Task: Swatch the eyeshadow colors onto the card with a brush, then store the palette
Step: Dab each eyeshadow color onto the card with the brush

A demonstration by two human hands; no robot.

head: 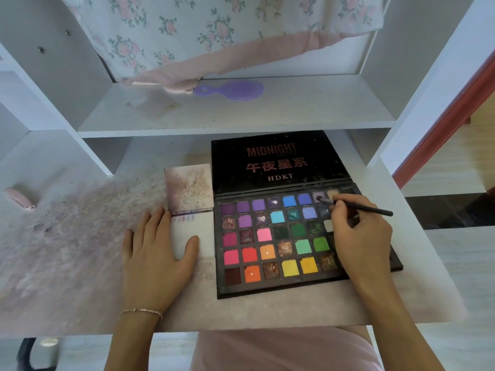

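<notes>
A black eyeshadow palette [270,289] lies open on the desk, its lid [273,162] flat behind the rows of coloured pans. My right hand [361,236] rests over the palette's right side and pinches a thin black brush [375,210]. The brush tip sits in a pale mauve pan [318,196] in the top row. Left of the palette lies a white card [203,231] with a few small purple-pink swatches along its upper edge. My left hand [155,253] lies flat on the desk, thumb pressing the card's lower part.
A powder-stained square sheet [188,187] lies just behind the card. The desk surface [67,250] is smeared with pink powder. A purple hand mirror [233,89] and floral cloth [187,36] sit on the shelf above. A pink object [20,198] lies at far left.
</notes>
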